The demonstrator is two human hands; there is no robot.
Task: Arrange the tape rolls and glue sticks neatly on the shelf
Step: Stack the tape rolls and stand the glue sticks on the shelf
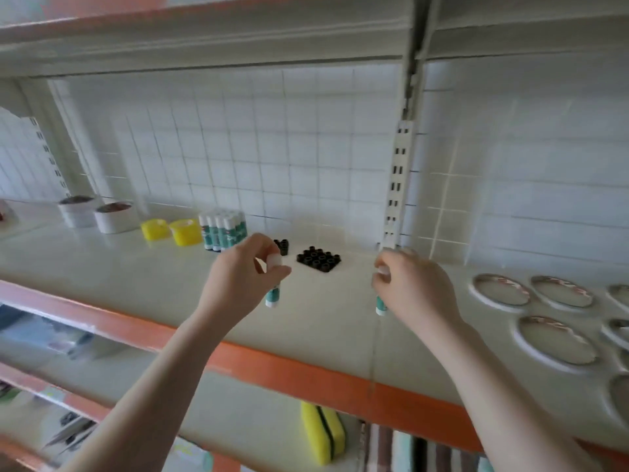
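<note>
My left hand [238, 277] pinches a white-capped teal glue stick [274, 294] upright above the pale shelf [153, 284]. My right hand [415, 287] grips a second glue stick [381, 306] by its cap, also upright, near the slotted upright. A tight group of several glue sticks [223, 231] stands at the back. To their left sit two yellow tape rolls [172, 230] and two white tape rolls [95, 214]. Wide flat tape rolls [531, 301] lie on the shelf at the right.
Black cylinders stand in a block [318, 260], with a smaller cluster [281, 247] behind my left hand. A slotted white upright [396, 185] divides the tiled back wall. The shelf has an orange front edge [272, 366]; a yellow sponge [321, 434] lies on the lower shelf.
</note>
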